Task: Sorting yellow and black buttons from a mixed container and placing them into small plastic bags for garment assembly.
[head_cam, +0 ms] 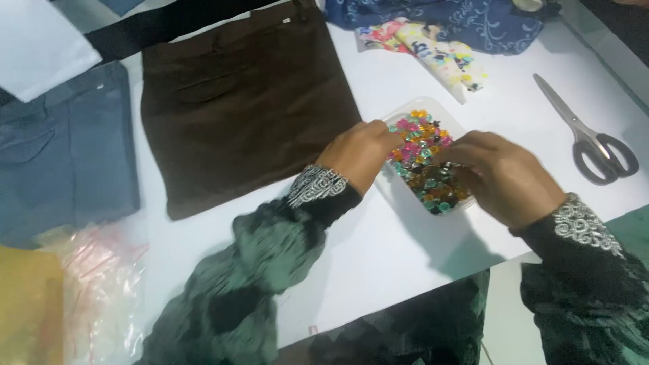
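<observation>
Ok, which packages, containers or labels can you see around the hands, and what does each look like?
White tray: right of centre, rectangular, filled with multicoloured beads; left hand and right hand reach into it.
Clear plastic bags: lower left, crumpled, with red strips.
Labels, signs or screens: none seen.

Counted on the white table

Two hands, left hand (357, 154) and right hand (503, 177); one clear tray (443, 111) of beads (426, 162), too many and too blurred to count; one pair of scissors (588, 138); one brown cloth (247, 101); one grey-blue cloth (64, 152); one floral cloth (433, 51); one dark blue patterned cloth (473, 20).
</observation>
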